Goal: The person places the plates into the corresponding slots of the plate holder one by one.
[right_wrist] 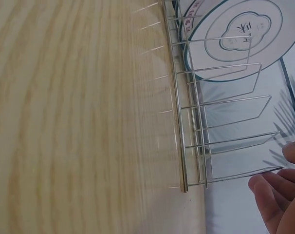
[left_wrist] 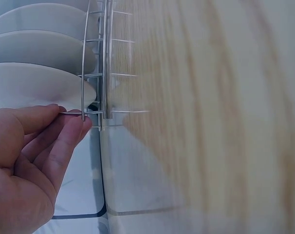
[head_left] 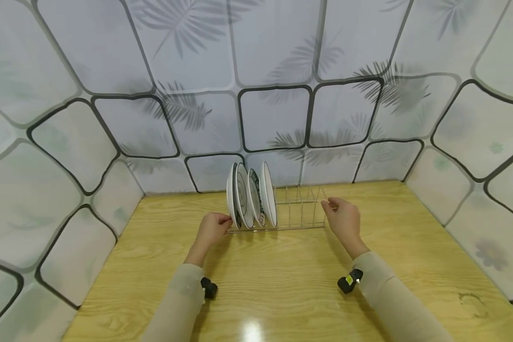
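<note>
A wire dish rack (head_left: 301, 228) stands on the table near the back wall. Several white plates (head_left: 242, 197) are upright in its left half; in the right wrist view one plate (right_wrist: 257, 29) shows a green rim and a printed centre. My left hand (head_left: 213, 228) pinches the wire at the rack's left end, beside the outermost plate; the left wrist view shows thumb and fingers (left_wrist: 72, 131) on that wire. At the opposite end my right hand (head_left: 344, 221) holds the end wire between thumb and fingertips (right_wrist: 264, 190). The slots in the rack's right half hold no plates.
The wood-grain table (head_left: 273, 285) reaches toward me in front of the rack. Patterned cloth walls (head_left: 278, 118) enclose the back and both sides. A dark mark (head_left: 472, 304) lies on the table at the right.
</note>
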`<state>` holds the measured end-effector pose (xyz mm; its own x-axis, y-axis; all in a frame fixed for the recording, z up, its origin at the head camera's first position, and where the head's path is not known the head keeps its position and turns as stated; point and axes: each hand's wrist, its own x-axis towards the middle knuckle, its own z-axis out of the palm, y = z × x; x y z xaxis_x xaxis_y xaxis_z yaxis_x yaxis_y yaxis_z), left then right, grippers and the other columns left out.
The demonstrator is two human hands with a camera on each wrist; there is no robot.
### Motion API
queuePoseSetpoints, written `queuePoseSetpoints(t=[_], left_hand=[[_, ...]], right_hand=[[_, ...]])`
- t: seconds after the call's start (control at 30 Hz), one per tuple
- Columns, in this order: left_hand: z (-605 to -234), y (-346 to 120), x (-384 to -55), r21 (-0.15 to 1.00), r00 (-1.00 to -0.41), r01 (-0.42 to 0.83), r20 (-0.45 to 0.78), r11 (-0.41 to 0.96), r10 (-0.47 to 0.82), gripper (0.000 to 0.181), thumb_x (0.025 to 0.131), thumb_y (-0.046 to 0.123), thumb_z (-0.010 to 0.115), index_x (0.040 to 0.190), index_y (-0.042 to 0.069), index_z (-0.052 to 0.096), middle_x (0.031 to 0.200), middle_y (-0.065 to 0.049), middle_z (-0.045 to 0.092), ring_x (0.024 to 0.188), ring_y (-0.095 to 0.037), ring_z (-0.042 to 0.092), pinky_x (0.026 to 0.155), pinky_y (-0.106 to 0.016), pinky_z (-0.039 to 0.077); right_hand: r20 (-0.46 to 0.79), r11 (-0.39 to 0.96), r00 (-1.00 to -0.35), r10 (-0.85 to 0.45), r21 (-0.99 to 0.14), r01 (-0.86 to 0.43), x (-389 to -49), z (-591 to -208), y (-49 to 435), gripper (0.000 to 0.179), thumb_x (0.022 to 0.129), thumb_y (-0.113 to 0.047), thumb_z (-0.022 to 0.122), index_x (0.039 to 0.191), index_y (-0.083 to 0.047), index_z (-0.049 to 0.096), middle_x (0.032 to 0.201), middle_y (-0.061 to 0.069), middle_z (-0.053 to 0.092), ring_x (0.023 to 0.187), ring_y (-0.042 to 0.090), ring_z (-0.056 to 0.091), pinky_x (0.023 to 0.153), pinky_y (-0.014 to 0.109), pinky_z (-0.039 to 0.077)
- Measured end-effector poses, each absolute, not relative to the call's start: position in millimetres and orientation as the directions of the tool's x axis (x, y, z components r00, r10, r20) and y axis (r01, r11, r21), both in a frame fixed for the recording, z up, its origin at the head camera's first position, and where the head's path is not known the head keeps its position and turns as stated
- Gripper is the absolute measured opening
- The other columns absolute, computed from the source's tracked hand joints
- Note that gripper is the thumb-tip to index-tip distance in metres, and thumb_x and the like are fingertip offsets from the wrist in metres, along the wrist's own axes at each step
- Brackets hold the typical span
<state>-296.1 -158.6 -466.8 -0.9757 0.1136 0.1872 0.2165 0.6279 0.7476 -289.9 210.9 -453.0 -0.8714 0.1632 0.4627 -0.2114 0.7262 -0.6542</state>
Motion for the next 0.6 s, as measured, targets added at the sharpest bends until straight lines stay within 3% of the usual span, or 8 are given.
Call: queuePoseSetpoints(t=[0.37, 0.6], left_hand=[[-466.9, -158.0, -294.5, 0.765, -0.975, 0.22, 0.19, 0.606, 0.114, 0.013, 0.092, 0.003, 0.066, 0.096, -0.004, 0.076, 0.085, -0.016, 0.073, 0.068, -0.024, 0.07, 0.06, -0.032, 0.057], [-466.9, -158.7, -293.4, 0.838, -0.984, 0.178, 0.153, 0.516, 0.092, 0.016, 0.094, 0.002, 0.064, 0.102, -0.008, 0.074, 0.095, -0.02, 0.072, 0.081, -0.033, 0.071, 0.066, -0.034, 0.059]], right_hand=[[0.41, 0.701, -0.892, 0.19, -0.693, -0.169, -294.2, -456.2, 210.9, 0.027, 0.098, -0.017, 0.062, 0.109, 0.005, 0.071, 0.094, 0.02, 0.072, 0.081, 0.032, 0.069, 0.07, 0.047, 0.055], [0.413, 0.704, -0.888, 0.203, -0.692, -0.161, -295.3, -457.7, 211.1, 0.024, 0.098, -0.016, 0.061, 0.107, 0.004, 0.072, 0.09, 0.018, 0.072, 0.075, 0.029, 0.067, 0.066, 0.045, 0.054]])
